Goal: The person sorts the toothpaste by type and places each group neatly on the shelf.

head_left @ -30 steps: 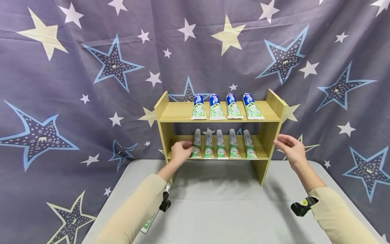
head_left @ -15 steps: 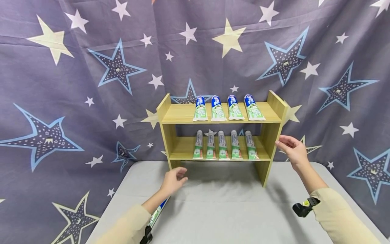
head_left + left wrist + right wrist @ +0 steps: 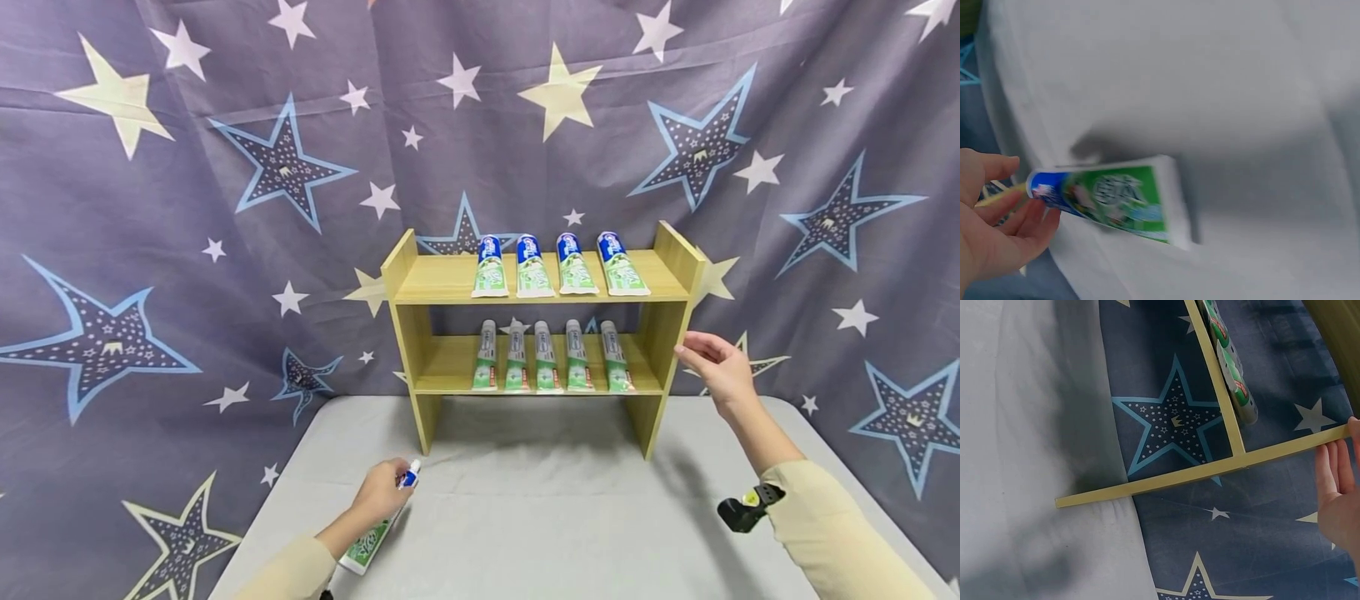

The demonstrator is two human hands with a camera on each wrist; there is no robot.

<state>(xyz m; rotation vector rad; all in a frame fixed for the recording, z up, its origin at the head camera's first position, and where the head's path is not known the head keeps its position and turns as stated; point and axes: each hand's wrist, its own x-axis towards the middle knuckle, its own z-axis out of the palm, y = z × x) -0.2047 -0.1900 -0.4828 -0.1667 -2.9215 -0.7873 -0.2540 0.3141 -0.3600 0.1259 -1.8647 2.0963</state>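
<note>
A toothpaste tube (image 3: 369,543), blue at the cap end and green below, lies on the grey-covered table at the left. My left hand (image 3: 381,492) is over its cap end. From the left wrist, the fingers (image 3: 1040,228) are at the tube's blue end (image 3: 1047,187), with the thumb apart from it. A two-tier wooden shelf (image 3: 442,279) stands at the back. My right hand (image 3: 723,367) holds its right side panel, thumb at the front edge and fingers on the outer side; the right wrist view shows this panel (image 3: 1172,478) edge-on.
Several blue-and-green toothpaste tubes (image 3: 532,271) lie in a row on the upper tier, with bare board at its left end. Several silver-and-green tubes (image 3: 546,358) line the lower tier. A star-patterned curtain (image 3: 480,125) hangs behind the table (image 3: 525,517).
My left hand has left the leftmost tube on the lower tier and come down and left to the tube on the table. The right hand stays at the shelf's side panel.
</note>
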